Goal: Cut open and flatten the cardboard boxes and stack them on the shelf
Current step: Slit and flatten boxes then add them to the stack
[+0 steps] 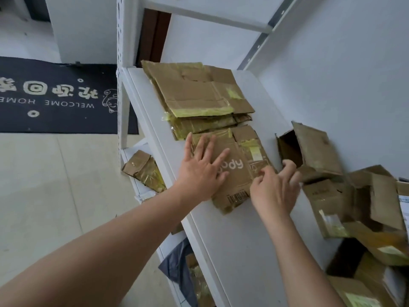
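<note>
The left hand [200, 171] lies flat with fingers spread, pressing the flat box [238, 171] down on the white shelf [239, 240]. The right hand [275, 191] has bent fingers pinching the box's right edge. The box sits just in front of the pile of flat boxes [199, 96]. It could slide off the shelf's left edge if pushed that way, since it lies close to it. The uncut boxes [354, 207] crowd the right side, so free room is mostly toward the front
</note>
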### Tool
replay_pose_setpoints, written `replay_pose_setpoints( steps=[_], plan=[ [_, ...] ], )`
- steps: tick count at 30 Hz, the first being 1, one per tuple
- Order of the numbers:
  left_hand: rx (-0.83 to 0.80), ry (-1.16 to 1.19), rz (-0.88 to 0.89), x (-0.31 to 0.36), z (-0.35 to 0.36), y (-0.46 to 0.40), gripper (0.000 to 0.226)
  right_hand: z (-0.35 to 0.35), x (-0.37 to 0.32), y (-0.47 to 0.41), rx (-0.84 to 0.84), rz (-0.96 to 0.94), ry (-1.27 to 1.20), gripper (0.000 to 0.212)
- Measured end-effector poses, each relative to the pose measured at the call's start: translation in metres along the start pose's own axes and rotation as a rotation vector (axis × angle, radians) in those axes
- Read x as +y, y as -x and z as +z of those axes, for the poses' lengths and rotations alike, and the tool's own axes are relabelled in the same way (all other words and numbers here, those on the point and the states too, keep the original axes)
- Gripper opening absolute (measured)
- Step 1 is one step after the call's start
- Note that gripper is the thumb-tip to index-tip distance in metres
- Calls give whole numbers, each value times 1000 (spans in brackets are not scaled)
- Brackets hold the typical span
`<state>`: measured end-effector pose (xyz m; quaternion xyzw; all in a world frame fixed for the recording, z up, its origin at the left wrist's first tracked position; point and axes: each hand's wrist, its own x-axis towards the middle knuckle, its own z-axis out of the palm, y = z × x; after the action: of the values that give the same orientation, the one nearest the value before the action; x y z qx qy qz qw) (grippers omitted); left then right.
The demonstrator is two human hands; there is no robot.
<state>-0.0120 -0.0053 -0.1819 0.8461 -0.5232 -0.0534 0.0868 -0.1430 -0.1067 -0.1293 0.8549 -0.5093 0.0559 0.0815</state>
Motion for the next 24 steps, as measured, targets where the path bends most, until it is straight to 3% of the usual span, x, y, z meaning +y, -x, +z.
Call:
replay_pose_setpoints(
  steps=[5, 9, 12, 21, 24],
  plan=[
    [-14, 96, 70, -8, 3, 0, 83, 31, -1, -29, -359, -158, -209, 62],
    [-18, 119, 103, -11, 7, -1, 111, 53, 4, -23, -216, -164, -269, 64],
    [-6, 112, 105, -12, 12, -3, 119, 58, 3, -21, -112, -170, -314, 66],
    [-95, -41, 103, 8, -28, -13, 118, 45, 1, -23, -207, -199, -136, 59],
    [-43, 104, 243, 25, -44, -29, 101, 27, 5, -24, 14, -219, -115, 53]
  ],
)
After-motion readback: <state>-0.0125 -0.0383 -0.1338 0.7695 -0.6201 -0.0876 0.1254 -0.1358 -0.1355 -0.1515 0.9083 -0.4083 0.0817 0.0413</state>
